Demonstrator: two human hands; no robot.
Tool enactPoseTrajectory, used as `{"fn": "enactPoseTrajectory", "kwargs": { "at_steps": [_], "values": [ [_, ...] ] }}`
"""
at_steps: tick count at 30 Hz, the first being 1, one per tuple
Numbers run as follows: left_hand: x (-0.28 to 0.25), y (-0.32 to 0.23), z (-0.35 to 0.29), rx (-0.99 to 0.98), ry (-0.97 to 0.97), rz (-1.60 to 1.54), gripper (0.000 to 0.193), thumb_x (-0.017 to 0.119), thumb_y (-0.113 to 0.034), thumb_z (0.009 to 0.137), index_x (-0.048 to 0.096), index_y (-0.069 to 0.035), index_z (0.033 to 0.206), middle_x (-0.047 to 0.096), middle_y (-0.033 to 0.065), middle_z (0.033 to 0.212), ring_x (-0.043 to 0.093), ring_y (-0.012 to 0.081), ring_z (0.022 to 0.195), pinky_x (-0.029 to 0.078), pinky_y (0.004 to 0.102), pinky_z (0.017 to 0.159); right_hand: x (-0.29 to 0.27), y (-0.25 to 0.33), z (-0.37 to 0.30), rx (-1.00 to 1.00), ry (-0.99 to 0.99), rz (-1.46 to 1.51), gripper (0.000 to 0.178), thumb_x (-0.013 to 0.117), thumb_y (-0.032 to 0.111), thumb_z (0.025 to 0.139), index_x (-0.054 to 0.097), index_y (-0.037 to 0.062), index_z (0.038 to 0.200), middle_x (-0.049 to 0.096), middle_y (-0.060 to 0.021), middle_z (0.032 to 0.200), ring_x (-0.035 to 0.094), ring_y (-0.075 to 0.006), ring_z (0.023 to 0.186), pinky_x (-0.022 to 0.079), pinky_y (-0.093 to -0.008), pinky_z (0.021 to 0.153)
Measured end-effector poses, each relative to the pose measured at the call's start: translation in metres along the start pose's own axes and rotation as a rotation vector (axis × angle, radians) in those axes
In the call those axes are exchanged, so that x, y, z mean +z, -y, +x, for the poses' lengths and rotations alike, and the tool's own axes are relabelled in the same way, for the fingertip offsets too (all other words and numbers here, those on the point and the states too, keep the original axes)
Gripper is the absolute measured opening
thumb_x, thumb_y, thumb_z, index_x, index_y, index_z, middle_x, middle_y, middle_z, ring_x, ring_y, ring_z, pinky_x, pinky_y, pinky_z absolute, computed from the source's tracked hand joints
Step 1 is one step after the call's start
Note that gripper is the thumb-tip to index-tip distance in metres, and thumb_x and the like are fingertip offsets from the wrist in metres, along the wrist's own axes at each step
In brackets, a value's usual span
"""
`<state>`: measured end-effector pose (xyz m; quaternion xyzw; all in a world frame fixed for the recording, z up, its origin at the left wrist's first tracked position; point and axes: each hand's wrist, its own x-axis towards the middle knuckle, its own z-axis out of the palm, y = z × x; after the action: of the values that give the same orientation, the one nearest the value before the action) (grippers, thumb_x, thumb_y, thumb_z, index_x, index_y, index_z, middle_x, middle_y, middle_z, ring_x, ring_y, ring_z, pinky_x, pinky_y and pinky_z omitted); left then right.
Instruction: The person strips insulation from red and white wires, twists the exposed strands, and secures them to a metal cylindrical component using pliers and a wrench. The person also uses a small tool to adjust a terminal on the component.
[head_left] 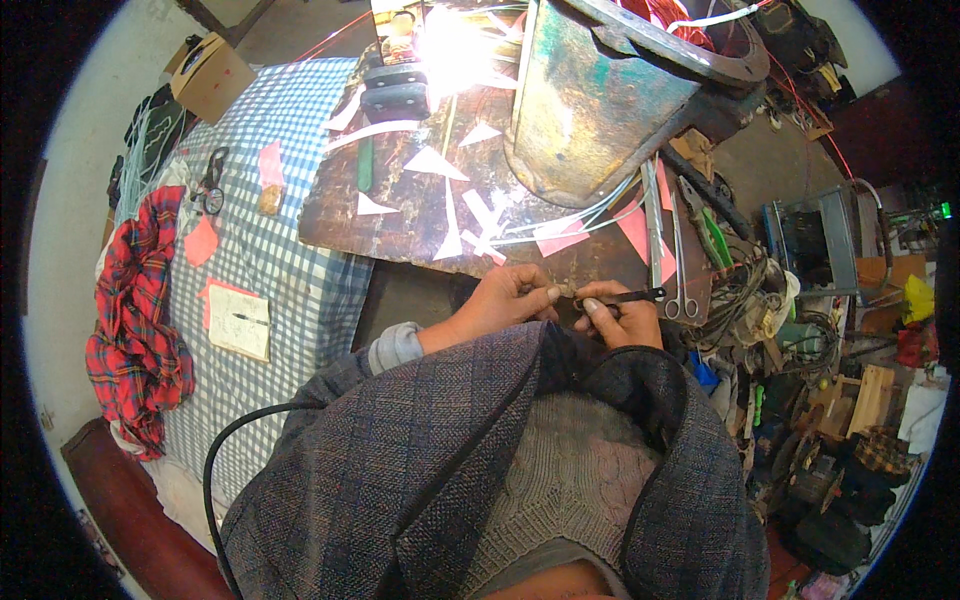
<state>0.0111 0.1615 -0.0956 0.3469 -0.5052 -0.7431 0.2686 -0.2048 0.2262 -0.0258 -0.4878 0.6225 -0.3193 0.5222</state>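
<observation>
In the head view, the two hands meet just off the near edge of the wooden table [400, 225], right of its middle. The left hand [508, 300] has thumb and forefinger pinched nearly together; they seem to grip one small piece [566, 291], though it is too small and shadowed to name. The right hand [628, 318] has its fingers curled closed around one slim black tool [640, 295], whose end points toward the table's near right corner.

By that corner lie one metal strip [654, 225], one pair of ring-handled scissors [681, 302] and one pair of green-handled pliers [716, 240]. At least two pink sheets [562, 236] lie along the near edge, and three broad white triangles [435, 163] toward the left edge, near one green handle [365, 165]. One big metal casing [590, 120] stands at the far right side. Beyond the table's left edge, one notebook [238, 322] bearing one pen [250, 319] lies on a checked cloth [300, 300].
</observation>
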Motion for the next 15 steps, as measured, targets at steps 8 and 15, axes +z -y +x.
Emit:
{"fn": "enactPoseTrajectory", "kwargs": {
  "at_steps": [8, 15],
  "values": [
    [-0.003, 0.0032, 0.0011, 0.007, 0.019, 0.01, 0.024, 0.063, -0.02, 0.105, 0.067, 0.0, 0.093, 0.071, 0.0035, 0.078, 0.063, 0.0083, 0.072, 0.05, 0.0238, 0.065, -0.001, 0.0007, -0.0014, -0.005, 0.011, 0.007, 0.02, 0.059, 0.007, 0.101, 0.067, -0.0008, 0.117, 0.07, -0.0053, 0.098, 0.069, -0.0123, 0.083, 0.054, -0.0274, 0.075],
    [-0.0012, 0.005, -0.0005, 0.038, -0.004, -0.007, 0.022, 0.063, -0.019, 0.104, 0.068, 0.001, 0.095, 0.07, 0.0037, 0.079, 0.063, 0.0089, 0.071, 0.05, 0.0246, 0.065, 0.0007, -0.0019, -0.0018, -0.01, 0.005, -0.005, 0.02, 0.058, 0.007, 0.102, 0.067, -0.0016, 0.117, 0.07, -0.0061, 0.097, 0.07, -0.0133, 0.083, 0.054, -0.0277, 0.076]
  ]
}}
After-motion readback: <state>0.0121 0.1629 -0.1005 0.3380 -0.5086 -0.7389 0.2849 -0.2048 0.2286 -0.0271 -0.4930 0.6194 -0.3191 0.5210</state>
